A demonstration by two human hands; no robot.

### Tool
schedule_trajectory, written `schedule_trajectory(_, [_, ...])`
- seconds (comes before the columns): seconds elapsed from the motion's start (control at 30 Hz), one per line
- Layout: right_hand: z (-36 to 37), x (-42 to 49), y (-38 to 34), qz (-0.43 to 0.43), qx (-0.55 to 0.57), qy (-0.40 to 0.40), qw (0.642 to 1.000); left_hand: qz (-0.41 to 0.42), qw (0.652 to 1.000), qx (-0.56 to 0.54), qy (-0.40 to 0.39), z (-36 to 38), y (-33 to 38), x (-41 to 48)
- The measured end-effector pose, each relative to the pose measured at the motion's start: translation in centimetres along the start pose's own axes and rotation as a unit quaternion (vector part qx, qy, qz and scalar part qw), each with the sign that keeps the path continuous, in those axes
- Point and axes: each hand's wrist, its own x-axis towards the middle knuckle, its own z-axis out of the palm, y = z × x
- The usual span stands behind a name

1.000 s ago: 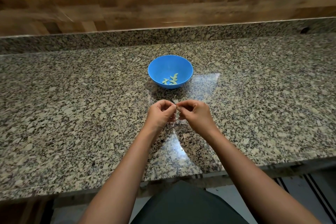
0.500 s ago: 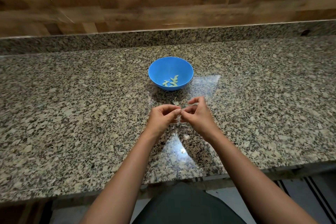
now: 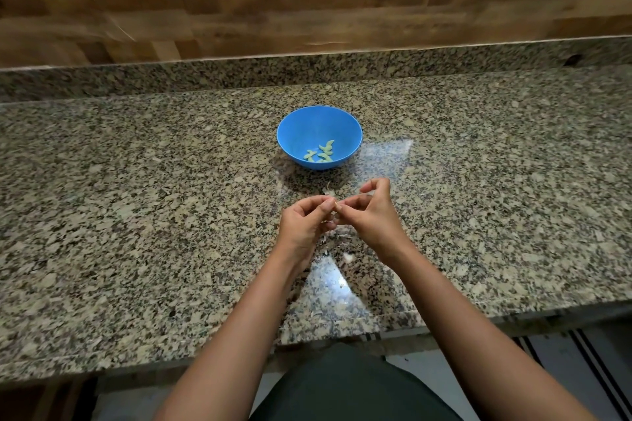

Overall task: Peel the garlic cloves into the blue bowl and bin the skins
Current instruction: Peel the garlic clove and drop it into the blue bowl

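Head view: a small garlic clove (image 3: 337,206) is pinched between the curled fingertips of the left hand (image 3: 304,224) and the right hand (image 3: 372,215), above a polished, speckled granite counter (image 3: 136,202). Most of the clove is hidden by the fingers. Near the hands, farther back, a round, smooth blue bowl (image 3: 297,131) is seen, with pale, curved peeled cloves (image 3: 321,153) lying at its bottom. Thin, papery skin scraps (image 3: 348,257) are scattered on the stone below the hands.

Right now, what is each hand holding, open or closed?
Left hand: closed, pinching a small garlic clove.
Right hand: closed, pinching the same clove.
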Motion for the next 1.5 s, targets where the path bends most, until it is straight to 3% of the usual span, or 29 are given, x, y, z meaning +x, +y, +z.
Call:
schedule_trajectory(0.37, [-0.3, 0.1, 0.1, -0.028, -0.019, 0.0, 0.999, 0.018, 1.0, -0.013, 0.008, 0.3, -0.2, 0.0])
schedule_trajectory(0.53, [-0.1, 0.2, 0.5, -0.038, -0.08, 0.018, 0.996, 0.05, 0.996, 0.067, 0.017, 0.1, -0.6, -0.1])
schedule_trajectory(0.7, [0.4, 0.2, 1.2, -0.034, -0.019, 0.061, 0.997, 0.076, 0.992, 0.086, 0.046, 0.5, -0.9, 0.1])
schedule_trajectory(0.87, [0.8, 0.4, 1.3, -0.026, 0.018, 0.086, 0.996, 0.039, 0.998, -0.005, 0.058, 1.3, -1.3, 0.0])
schedule_trajectory(1.07, [0.2, 0.5, 1.0, -0.038, -0.003, 0.053, 0.998, -0.026, 0.997, -0.064, 0.025, 1.5, -0.3, -0.3])
schedule_trajectory(1.27, [-0.3, 0.4, 0.7, -0.057, -0.057, 0.029, 0.996, -0.091, 0.995, -0.028, -0.022, 0.1, 1.3, 0.3])
schedule_trajectory(1.5, [-0.3, 0.5, 0.6, -0.107, -0.174, 0.03, 0.978, -0.071, 0.997, 0.028, -0.031, 0.0, 1.2, 1.0])
